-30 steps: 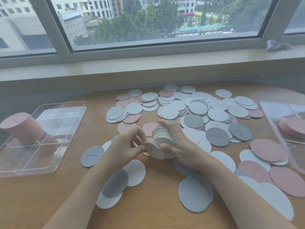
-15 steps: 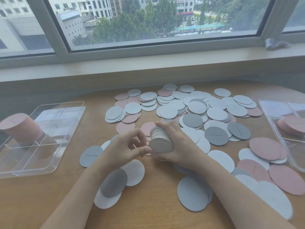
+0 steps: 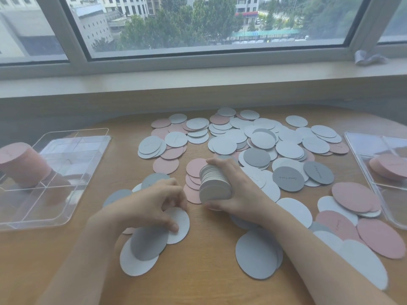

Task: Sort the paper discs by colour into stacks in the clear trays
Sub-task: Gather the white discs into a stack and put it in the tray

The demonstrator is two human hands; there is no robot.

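Wooden table: scattered paper discs, two clear trays.

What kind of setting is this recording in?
Probably an upper-floor office or apartment room: a wooden table stands against a wide window with a sill, overlooking treetops and buildings from above.

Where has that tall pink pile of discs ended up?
In the head view, the pink stack stands at the far left, in a left-edge compartment of the left clear tray, well apart from both hands.
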